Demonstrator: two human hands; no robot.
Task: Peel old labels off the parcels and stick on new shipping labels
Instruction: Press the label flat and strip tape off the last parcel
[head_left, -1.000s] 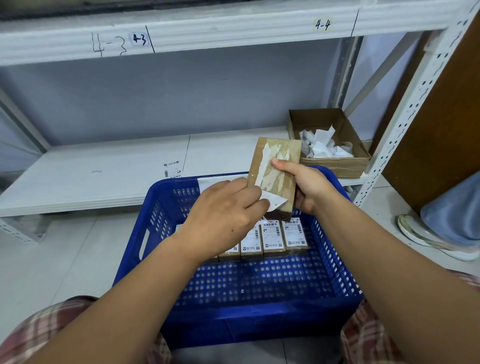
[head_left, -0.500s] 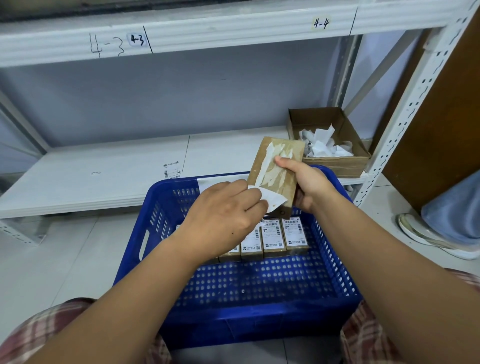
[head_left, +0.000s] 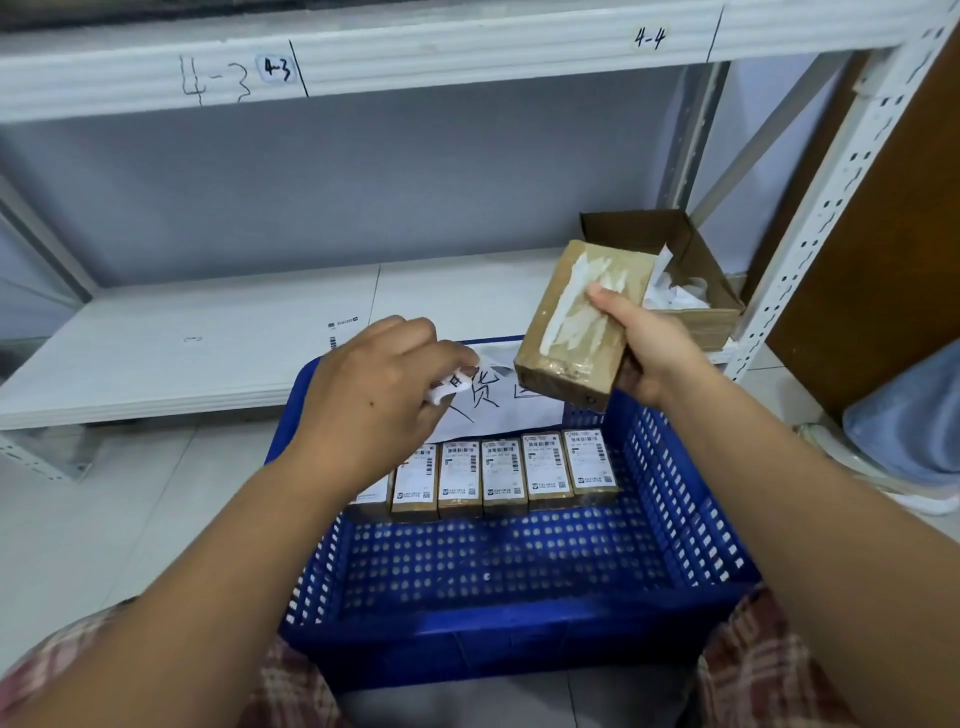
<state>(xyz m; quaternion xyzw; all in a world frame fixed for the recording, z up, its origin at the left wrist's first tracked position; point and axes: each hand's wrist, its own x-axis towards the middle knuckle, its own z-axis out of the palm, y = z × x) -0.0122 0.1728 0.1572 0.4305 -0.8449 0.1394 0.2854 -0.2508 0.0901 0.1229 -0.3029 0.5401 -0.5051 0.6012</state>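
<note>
Right hand (head_left: 649, 358) grips the brown parcel (head_left: 566, 338), thumb pressed on its face amid white label residue, holding it tilted above the far right corner of the blue crate (head_left: 493, 623). Left hand (head_left: 374, 395), apart from the parcel, pinches a crumpled white label scrap (head_left: 452, 387) in curled fingers. A row of labelled parcels (head_left: 501, 475) stands inside the crate.

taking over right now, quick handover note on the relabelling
Left hand pinches a peeled label scrap over the blue basket.
Right hand grips a tilted brown parcel, white residue on its face, no new label yet.
A row of labelled parcels stands in the basket; old or new labels, cannot tell.
Next: drop the scrap, probably into the cardboard box of scraps, then label the parcel.
</note>
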